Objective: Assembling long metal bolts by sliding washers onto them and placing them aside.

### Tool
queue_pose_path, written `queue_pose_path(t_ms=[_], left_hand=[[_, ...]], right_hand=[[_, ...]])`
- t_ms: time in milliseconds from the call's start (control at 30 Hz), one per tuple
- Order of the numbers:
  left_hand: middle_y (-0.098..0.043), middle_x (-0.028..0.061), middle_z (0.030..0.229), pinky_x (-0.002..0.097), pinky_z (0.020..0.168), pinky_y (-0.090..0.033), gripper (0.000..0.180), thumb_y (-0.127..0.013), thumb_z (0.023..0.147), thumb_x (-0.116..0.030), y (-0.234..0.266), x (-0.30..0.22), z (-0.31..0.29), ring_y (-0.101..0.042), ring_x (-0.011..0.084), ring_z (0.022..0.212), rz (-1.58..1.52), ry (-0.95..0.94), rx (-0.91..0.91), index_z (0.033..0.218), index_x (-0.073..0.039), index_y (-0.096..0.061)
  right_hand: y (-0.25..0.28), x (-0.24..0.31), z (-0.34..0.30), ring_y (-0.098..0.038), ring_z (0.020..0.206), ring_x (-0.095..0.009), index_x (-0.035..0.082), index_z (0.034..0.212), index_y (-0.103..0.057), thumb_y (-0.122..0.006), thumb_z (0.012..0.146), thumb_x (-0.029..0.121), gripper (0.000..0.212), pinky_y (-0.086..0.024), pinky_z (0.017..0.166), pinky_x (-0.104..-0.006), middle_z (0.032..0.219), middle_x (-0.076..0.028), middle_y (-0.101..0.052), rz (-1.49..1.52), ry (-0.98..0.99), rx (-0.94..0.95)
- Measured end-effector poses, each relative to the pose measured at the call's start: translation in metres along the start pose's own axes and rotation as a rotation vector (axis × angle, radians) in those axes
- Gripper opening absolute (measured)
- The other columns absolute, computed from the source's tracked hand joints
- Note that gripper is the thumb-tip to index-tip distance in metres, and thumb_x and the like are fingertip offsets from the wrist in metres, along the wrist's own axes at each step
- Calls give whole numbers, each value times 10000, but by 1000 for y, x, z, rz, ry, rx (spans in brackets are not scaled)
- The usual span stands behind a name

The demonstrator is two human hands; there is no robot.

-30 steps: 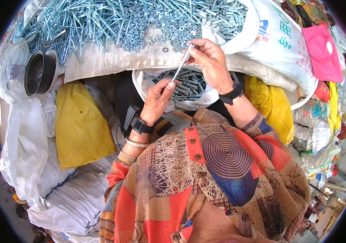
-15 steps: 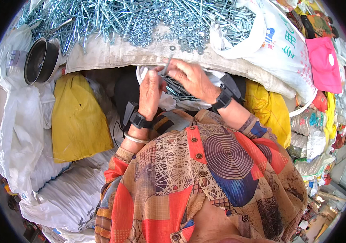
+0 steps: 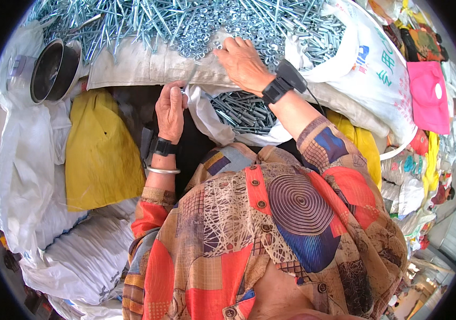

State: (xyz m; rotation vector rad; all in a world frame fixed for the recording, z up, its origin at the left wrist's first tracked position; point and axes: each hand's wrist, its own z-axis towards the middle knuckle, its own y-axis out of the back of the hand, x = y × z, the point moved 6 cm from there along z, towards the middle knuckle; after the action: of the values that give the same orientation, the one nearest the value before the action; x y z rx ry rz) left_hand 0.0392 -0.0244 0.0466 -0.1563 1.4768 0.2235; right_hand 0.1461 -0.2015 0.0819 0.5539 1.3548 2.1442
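My left hand (image 3: 170, 114) is closed, with a thin grey metal bolt (image 3: 191, 73) pinched between thumb and fingers and pointing up. It hovers just in front of the pale cloth edge. Farther right, my right hand (image 3: 243, 65) reaches over the loose nuts and washers (image 3: 198, 44), its fingers bent down and drawn together at their near edge. Whatever lies under those fingertips is hidden. Between my forearms, a white bag (image 3: 209, 124) in front of me holds many dark-grey bolts with sleeves (image 3: 245, 111).
Long silvery bolts (image 3: 126, 24) heap across the far side on pale cloth (image 3: 132, 66). A white printed sack (image 3: 369, 64) with more metal pieces stands far right, beside a pink cloth (image 3: 428, 96). At left are a black bowl (image 3: 49, 74) and a yellow bag (image 3: 100, 154).
My hands were together above the white bag and have parted. The left moved left with the bolt; the right moved forward to the nuts and washers, uncovering the bag's contents.
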Motion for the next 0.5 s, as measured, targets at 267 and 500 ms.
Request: queue_pose_path(t_ms=[267, 500], left_hand=[[-500, -38, 711, 186, 507, -317, 478, -449, 1044, -455, 4, 7, 2, -392, 30, 596, -26, 27, -3, 1136, -23, -631], [-482, -33, 725, 222, 601, -371, 361, -489, 1051, -340, -3, 7, 4, -433, 60, 656, -50, 4, 50, 1096, -10, -629]], right_hand=[[25, -21, -27, -540, 909, -292, 102, 951, -695, -635, 834, 94, 131, -413, 800, -412, 912, -84, -557, 168, -89, -43], [17, -23, -29, -573, 875, -347, 42, 967, -666, -672, 798, 67, 171, -470, 767, -437, 892, -121, -569, 288, -189, 10]])
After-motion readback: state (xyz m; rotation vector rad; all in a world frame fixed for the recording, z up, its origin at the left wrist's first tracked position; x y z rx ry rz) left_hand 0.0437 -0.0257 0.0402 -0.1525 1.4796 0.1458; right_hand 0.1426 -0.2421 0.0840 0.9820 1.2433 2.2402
